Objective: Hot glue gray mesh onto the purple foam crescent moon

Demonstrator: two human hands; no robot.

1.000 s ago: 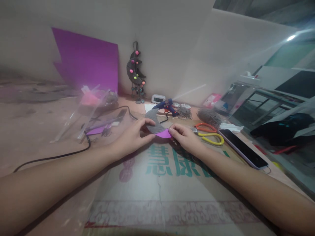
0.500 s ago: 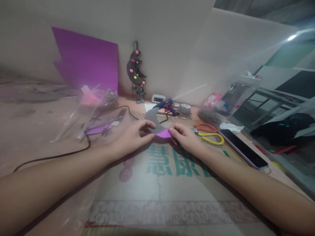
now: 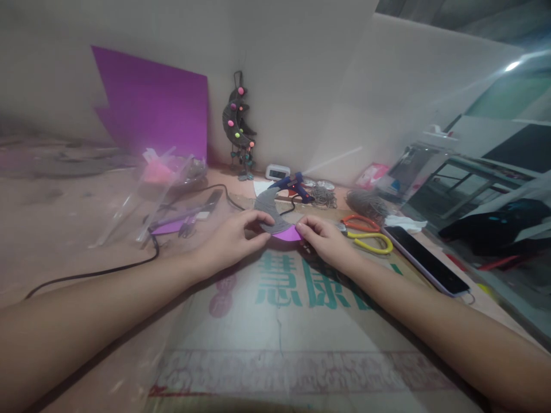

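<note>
Between my two hands is a crescent moon cutout (image 3: pixel 267 207), wrapped in grey yarn over most of its length, with bare purple card at its lower right end. My left hand (image 3: pixel 241 235) pinches the wrapped part at its lower left, thumb below and fingers above. The bare purple end is gripped between thumb and fingers of my right hand (image 3: pixel 318 235). Just beyond the moon lies a blue glue gun (image 3: pixel 297 186) with a clear glue stick and a small red light. A ball of grey yarn (image 3: pixel 365 203) rests farther right.
Scissors (image 3: pixel 368 234) with orange and yellow handles and a phone (image 3: pixel 424 258) lie at right. A finished moon hanging (image 3: pixel 235 123) and purple card (image 3: pixel 159 103) lean on the wall. A black cord (image 3: pixel 94 277) crosses the left side. Printed cardboard (image 3: pixel 275 332) lies under my hands.
Almost nothing differs. Both hands keep their hold on the moon cutout, and the whole view has shifted very slightly.
</note>
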